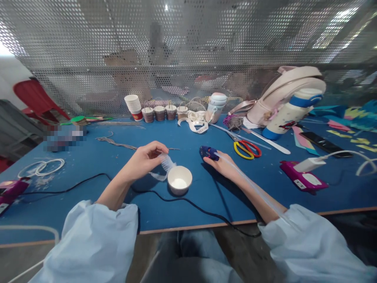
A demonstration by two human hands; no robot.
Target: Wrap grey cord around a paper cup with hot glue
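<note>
My left hand [146, 158] pinches a strip of white pleated ribbon [165, 164] just above and left of a white paper cup [179, 180] standing on the blue table [88, 188]. My right hand [222, 164] rests on the table with its fingers wrapped round a dark blue glue gun [208, 152]; a clear glue stick [256, 188] runs back from the gun along my forearm. The gun's black cord [191, 202] trails across the table and over its front edge.
Red and yellow scissors [246, 149] lie right of the gun. A row of paper cups [159, 112], coiled ribbon [196, 120], a white-blue bottle [290, 114] and a pink bag [282, 94] line the back below a perforated metal screen. A purple device [303, 179] lies right.
</note>
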